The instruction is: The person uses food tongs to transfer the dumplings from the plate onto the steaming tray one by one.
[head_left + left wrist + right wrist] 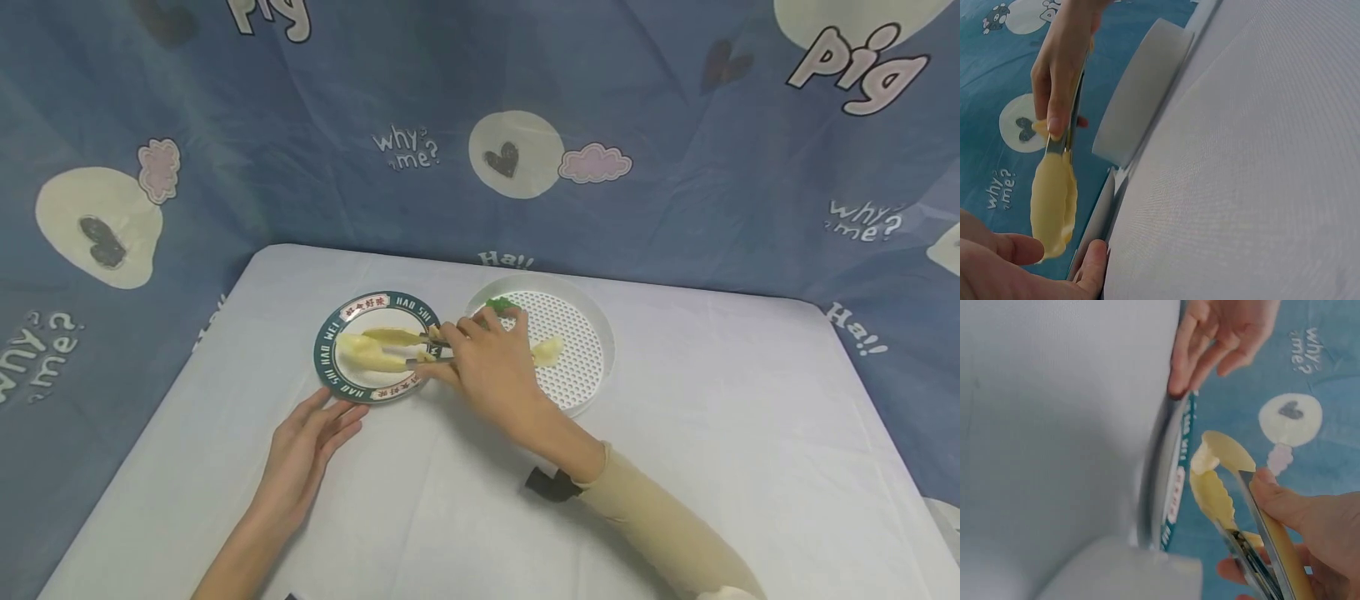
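My right hand (491, 367) grips metal tongs (1266, 550) with yellow scalloped heads (1050, 200). The tong heads are spread above a round plate (326, 362) that has a green lettered rim and a white middle. A pale yellow piece (1205, 459) sits at the tip of the tongs; its kind is unclear. My left hand (300, 454) touches the near left rim of the plate with its fingertips, the fingers fairly straight. Right of the plate lies a round white perforated tray (577, 367), holding a pale yellow chunk (549, 352) and a green leafy-looking piece (501, 306), partly behind my right hand.
A white cloth (712, 417) covers the table. Behind it hangs a blue printed curtain (637, 225). The tray has a raised side wall (1141, 94) and stands close beside the plate. A black strap piece (551, 485) shows at my right wrist.
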Tool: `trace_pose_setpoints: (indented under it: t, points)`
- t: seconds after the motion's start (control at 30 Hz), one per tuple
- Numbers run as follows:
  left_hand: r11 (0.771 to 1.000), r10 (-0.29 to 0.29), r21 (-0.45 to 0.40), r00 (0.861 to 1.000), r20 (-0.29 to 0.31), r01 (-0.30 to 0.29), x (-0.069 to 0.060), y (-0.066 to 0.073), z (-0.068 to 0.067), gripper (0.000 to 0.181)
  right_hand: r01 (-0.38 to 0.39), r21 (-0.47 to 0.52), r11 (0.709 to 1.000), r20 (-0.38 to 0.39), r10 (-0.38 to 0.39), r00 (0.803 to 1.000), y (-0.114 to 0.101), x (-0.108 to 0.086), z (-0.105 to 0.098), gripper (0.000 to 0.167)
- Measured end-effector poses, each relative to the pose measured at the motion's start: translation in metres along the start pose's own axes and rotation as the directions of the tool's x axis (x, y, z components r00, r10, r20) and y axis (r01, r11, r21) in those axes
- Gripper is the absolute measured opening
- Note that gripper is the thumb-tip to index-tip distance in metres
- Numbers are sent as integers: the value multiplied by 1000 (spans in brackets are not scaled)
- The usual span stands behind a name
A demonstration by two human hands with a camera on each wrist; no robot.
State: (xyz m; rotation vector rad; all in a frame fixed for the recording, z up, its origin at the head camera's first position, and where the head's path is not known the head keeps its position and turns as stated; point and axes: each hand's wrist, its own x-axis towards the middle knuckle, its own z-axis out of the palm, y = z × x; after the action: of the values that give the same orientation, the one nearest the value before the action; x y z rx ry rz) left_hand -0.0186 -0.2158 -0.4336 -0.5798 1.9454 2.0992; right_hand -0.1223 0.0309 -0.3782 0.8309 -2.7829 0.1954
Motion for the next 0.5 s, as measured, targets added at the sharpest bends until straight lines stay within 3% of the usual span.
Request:
trace_pose_setpoints:
  t: [0.5]
  points:
    - [1000, 6, -5, 1000, -10, -6, 0, 0, 1, 67, -105, 0, 995, 3, 105, 995, 43, -28, -33, 61]
